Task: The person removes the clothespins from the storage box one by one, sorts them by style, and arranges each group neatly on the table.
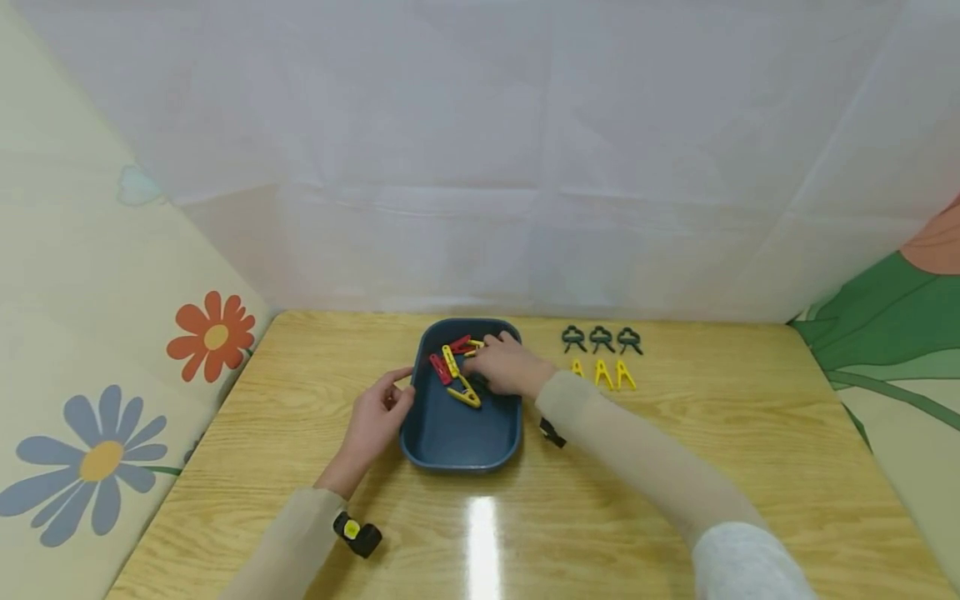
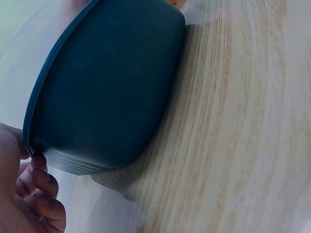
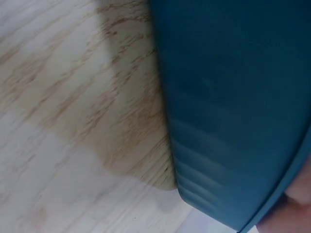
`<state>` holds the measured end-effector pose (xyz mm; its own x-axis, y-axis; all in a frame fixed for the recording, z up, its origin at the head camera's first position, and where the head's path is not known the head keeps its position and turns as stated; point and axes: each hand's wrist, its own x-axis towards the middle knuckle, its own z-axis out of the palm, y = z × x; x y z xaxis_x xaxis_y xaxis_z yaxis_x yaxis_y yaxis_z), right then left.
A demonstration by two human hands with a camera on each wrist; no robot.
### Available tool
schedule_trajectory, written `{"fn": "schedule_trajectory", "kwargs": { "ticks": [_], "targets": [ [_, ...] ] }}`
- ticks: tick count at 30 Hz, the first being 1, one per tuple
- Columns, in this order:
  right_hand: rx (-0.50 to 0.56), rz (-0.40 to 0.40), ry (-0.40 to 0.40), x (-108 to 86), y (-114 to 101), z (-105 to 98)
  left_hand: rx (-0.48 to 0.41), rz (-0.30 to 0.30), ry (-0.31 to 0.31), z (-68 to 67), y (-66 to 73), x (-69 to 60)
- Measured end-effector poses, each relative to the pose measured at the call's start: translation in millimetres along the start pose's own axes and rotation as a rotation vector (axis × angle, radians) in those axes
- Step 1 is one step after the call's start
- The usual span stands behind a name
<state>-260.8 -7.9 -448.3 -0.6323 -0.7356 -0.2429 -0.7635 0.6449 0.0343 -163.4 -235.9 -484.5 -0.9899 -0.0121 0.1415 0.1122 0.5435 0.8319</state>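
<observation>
A dark blue plastic bin [image 1: 459, 442] stands on the wooden table. My left hand [image 1: 378, 412] holds its left rim between thumb and fingers; in the left wrist view the fingers [image 2: 46, 206] curl below the rim. Inside the bin lie red clips [image 1: 440, 368] and yellow clips [image 1: 465, 394], bunched toward the far half. My right hand [image 1: 510, 367] reaches over the right rim into the bin, fingers bent down among the clips beside a yellow one. Its fingertips are hidden, so whether it pinches a clip cannot be seen. The right wrist view shows mostly the bin's outer wall [image 3: 228, 111].
Right of the bin, three dark green clips [image 1: 602, 338] form a row near the table's back edge. Yellow clips [image 1: 604, 375] make a row in front of them, partly behind the right wrist. A white sheet [image 1: 420, 208] hangs behind the table [image 1: 750, 467].
</observation>
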Motion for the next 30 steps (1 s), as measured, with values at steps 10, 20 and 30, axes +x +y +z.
{"fn": "schedule_trajectory", "kwargs": {
  "ticks": [10, 20, 30],
  "targets": [
    [-0.073, -0.001, 0.013, 2.1, -2.0, 0.7, 0.006, -0.016, -0.002, 0.7, 0.5, -0.2],
    [-0.092, -0.031, 0.014, -0.9, -1.2, -2.4, 0.012, -0.024, -0.004, -0.1, 3.2, -1.1],
    [-0.162, -0.053, 0.01, -6.8, -0.1, -6.6, 0.01, -0.026, -0.005, -1.8, 4.3, -2.0]
  ]
}}
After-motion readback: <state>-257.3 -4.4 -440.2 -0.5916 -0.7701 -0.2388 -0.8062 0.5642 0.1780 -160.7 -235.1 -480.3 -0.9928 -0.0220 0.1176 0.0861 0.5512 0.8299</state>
